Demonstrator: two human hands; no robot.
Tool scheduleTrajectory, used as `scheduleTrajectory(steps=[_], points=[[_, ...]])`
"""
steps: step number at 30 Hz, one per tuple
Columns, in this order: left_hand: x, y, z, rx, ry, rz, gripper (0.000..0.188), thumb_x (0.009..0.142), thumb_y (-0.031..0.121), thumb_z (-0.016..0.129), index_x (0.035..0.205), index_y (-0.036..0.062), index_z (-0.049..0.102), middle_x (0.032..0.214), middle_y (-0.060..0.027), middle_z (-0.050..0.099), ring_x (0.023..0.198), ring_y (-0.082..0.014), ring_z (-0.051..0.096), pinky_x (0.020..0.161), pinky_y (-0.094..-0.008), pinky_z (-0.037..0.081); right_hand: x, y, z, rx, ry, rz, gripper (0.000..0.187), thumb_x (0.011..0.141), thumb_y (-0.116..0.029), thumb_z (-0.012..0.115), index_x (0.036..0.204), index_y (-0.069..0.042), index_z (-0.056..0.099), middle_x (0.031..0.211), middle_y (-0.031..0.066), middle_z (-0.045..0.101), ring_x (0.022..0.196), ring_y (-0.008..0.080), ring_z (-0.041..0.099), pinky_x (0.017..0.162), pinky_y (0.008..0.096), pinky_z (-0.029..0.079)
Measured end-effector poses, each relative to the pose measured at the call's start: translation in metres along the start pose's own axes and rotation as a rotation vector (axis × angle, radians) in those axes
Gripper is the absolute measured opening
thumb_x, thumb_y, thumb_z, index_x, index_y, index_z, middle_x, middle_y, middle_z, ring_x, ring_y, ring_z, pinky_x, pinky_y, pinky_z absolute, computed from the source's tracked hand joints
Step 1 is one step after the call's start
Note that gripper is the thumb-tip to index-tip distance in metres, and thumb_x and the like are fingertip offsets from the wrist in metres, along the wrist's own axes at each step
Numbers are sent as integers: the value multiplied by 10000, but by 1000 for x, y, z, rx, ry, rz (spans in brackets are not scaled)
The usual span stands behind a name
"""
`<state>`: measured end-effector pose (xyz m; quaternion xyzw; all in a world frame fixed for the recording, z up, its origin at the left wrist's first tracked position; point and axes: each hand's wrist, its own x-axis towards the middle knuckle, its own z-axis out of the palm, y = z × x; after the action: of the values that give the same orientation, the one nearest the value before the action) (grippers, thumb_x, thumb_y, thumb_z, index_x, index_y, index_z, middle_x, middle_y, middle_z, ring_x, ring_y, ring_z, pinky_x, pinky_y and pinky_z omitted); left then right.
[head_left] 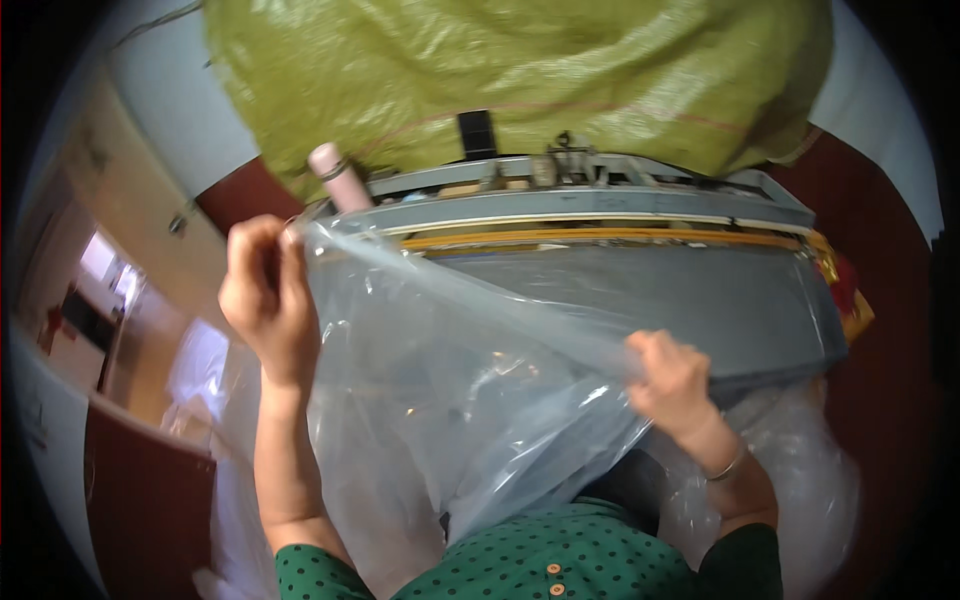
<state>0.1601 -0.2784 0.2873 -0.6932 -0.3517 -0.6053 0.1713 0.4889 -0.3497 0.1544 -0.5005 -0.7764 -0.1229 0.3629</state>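
Note:
A large clear plastic sheet hangs stretched between my two hands, its upper edge slanting down from left to right. My left hand is raised at the left and pinches one corner of the sheet. Lower and to the right, my right hand is closed around the gathered edge. Behind the sheet is a grey flat worktop, partly seen through the plastic. Whether the sheet is one layer or more I cannot tell.
Along the worktop's far side runs a grey metal frame with an orange strip. A pink bottle stands at its left end. Yellow-green woven sheeting covers the back. More clear plastic lies at the lower right. An open doorway is at left.

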Motion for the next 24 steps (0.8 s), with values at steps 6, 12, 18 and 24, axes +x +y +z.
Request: scheduleTrajectory(steps=[6, 12, 18, 24], points=[[-125, 81, 45, -253, -1189, 162, 122, 692, 88, 555, 802, 84, 502, 577, -86, 525, 483, -264, 548, 405, -378, 415, -89, 170, -137, -565, 171, 717, 165, 662, -6, 557, 806, -85, 563, 821, 93, 594, 767, 320, 583, 665, 382, 460], [-92, 129, 50, -1158, -1445, -97, 179, 869, 202, 559, 924, 32, 567, 580, -126, 565, 491, -290, 562, 441, -362, 425, -177, 229, -282, -790, 381, 1094, 107, 812, -196, 552, 816, -95, 586, 730, 79, 606, 697, 195, 593, 631, 318, 445], [-71, 41, 83, -1028, -506, -617, 297, 804, 265, 650, 652, 58, 499, 570, 20, 492, 476, -52, 424, 444, -185, 306, -109, 241, -269, -523, 858, 589, 176, 828, -142, 579, 989, -76, 605, 842, 54, 641, 788, 147, 601, 704, 278, 469], [-131, -62, 139, -260, -906, -584, 227, 818, 101, 593, 648, -10, 492, 551, 35, 408, 547, -51, 335, 472, -237, 299, -80, 283, -144, -364, 599, 606, 232, 781, 44, 454, 952, -36, 590, 823, 130, 621, 765, 256, 616, 686, 333, 482]])
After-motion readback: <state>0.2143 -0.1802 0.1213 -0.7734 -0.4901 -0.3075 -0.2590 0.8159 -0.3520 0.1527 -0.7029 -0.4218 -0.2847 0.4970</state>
